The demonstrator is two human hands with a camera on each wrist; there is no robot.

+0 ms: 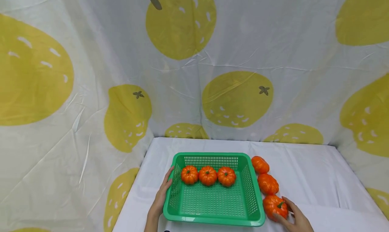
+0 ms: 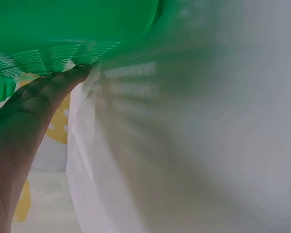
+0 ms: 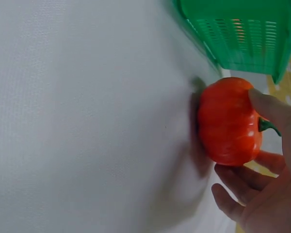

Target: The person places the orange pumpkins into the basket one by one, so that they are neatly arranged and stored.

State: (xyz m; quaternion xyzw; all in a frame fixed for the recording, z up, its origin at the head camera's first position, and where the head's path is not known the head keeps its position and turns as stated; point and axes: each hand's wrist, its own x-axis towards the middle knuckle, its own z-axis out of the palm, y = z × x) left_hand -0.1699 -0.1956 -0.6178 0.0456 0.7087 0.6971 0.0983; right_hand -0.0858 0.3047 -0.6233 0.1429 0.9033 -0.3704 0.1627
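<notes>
A green plastic basket (image 1: pixel 212 219) with slotted walls stands on the white-covered table. Along its back wall, three small orange pumpkins (image 1: pixel 208 176) sit in a row inside. My left hand (image 1: pixel 160 197) lies against the basket's left side, its fingers extended along the outer wall (image 2: pixel 63 56). To the right of the basket, three more pumpkins form a line from back to front. The front pumpkin (image 1: pixel 275 207) is between the thumb and fingers of my right hand (image 1: pixel 296 218). In the right wrist view this pumpkin (image 3: pixel 230 124) shows a curved green stem, pinched from two sides.
Behind the held pumpkin are a middle pumpkin (image 1: pixel 268 184) and a back pumpkin (image 1: pixel 260 164), close to the basket's right wall. White cloth (image 1: pixel 316 178) covers the table. A curtain (image 1: pixel 176 107) printed with yellow fruit hangs behind and along the sides.
</notes>
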